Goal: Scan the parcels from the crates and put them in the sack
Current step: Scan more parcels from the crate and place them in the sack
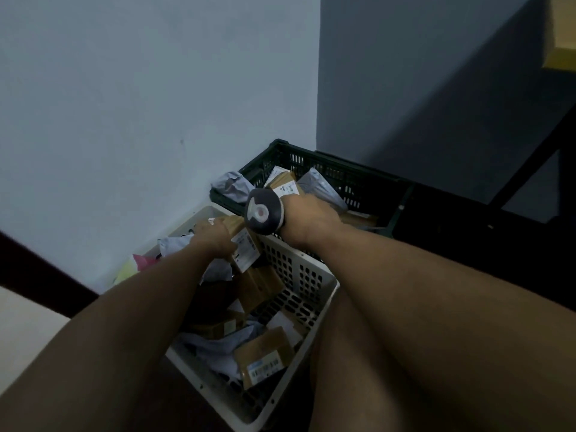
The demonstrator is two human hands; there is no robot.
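left hand [215,236] grasps brown parcel [241,241], centre frame | right hand [311,221] clenched round scanner [263,212] | parcel's white barcode label [246,249] too blurred to read

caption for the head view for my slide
Left hand grips a labelled box over the white crate; right hand holds scanner.

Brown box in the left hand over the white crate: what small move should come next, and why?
Probably tilt the brown box so its label faces the scanner. The left hand grips the box above the white crate, and the right hand holds the scanner right beside it, so scanning looks imminent.
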